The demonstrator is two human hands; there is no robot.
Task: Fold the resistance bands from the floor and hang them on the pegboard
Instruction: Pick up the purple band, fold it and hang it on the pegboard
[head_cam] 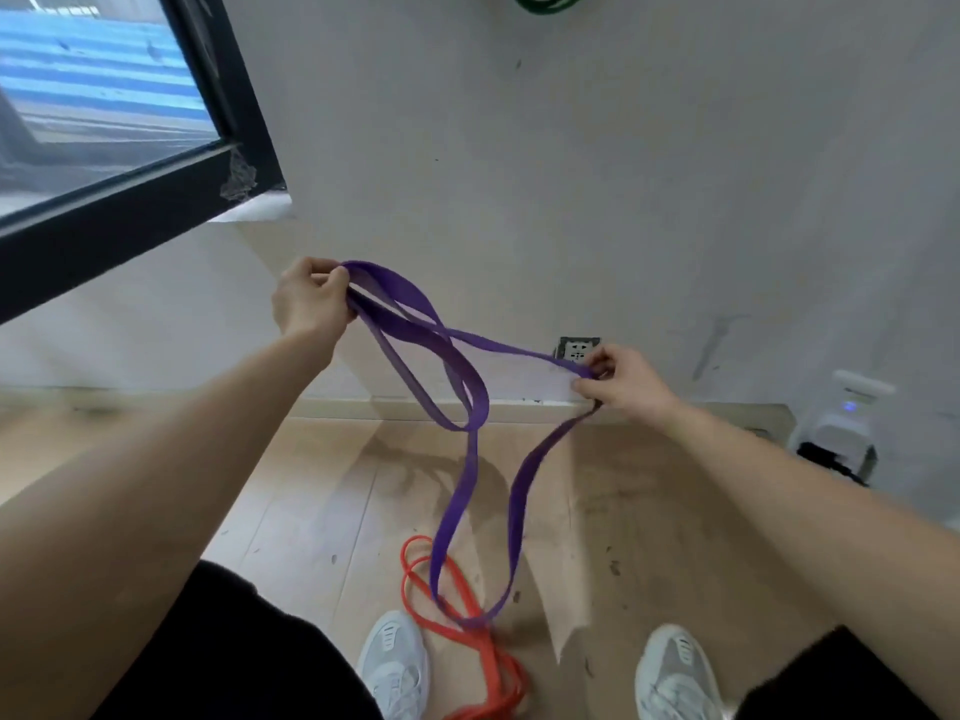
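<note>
Purple resistance band [459, 491] is up in the air, held by two bare hands in front of a pale wall [623, 174]. The left hand [311, 298] is higher up and has its fingers and thumb curled tight around a bunch of folded loops at one end of the band. The right hand [618, 379] is lower and off to the side, and it pinches one flat strip of the band between thumb and fingers. Between the hands the band crosses over itself and makes one short loop that sags down. A much longer loop hangs way down toward the wooden floor [322, 511]. The bottom of that long loop sits right over a red resistance band [488, 662], and I cannot tell if the two touch. The red band lies in a loose, tangled pile on the floor between two white sneakers [395, 662]. At the very top edge, a bit of a green band [545, 2] shows against the wall. A wall socket [577, 348] peeks out just behind the right hand. A window with a black frame [130, 210] is on the left side. A white machine [841, 433] with a small blue light stands on the floor by the wall on the right.
</note>
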